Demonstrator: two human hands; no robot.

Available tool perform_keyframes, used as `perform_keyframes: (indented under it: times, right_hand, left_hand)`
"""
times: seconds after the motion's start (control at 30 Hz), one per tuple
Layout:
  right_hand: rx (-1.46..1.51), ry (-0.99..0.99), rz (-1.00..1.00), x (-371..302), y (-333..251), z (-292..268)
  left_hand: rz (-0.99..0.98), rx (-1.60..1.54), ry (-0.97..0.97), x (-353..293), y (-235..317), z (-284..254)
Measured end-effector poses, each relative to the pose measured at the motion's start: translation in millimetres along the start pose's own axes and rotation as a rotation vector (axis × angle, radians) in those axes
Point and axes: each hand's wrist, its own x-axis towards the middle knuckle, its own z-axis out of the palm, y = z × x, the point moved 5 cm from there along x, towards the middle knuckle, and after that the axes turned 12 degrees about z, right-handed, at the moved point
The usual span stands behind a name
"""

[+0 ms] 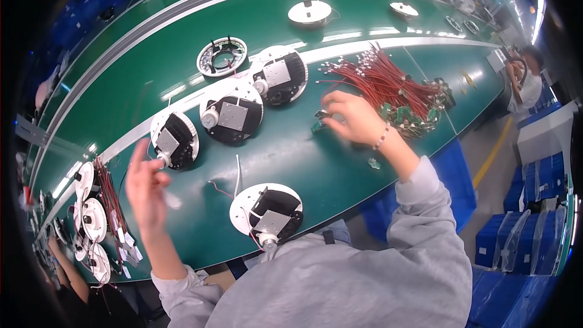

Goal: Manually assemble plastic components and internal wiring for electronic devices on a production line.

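My right hand (353,118) pinches a small green circuit board (317,126) between thumb and fingers, just above the green table. Beside it spreads a bundle of red wires (388,79) with white plugs and green boards at their ends. My left hand (147,191) is raised over the left part of the table, fingers apart, slightly blurred, with nothing visible in it. Near its fingertips lies a round white-and-black motor unit (175,141). Close to my body rests a similar motor unit (267,214) with a metal plate and loose wires.
Two more motor units (232,115) (280,78) and a white ring frame (222,56) lie farther back. White discs (310,12) sit on the far green surface beyond a metal rail. At left are stacked white discs (94,220) and red wires (109,197). Other people work nearby.
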Motion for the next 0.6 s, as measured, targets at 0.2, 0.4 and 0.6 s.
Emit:
perform_keyframes:
  times: [0.2,0.4,0.6]
  right_hand:
    - [0.053,0.319,-0.329,15,-73,-14]
    - [-0.012,0.152,-0.47,5,-145,12]
    - [0.359,0.244,-0.538,8,-143,-17]
  left_hand:
    - [-0.507,-0.458,-0.206,6,-40,81]
    - [-0.51,-0.121,-0.43,2,-35,132]
    - [-0.062,-0.213,-0.325,11,-4,130]
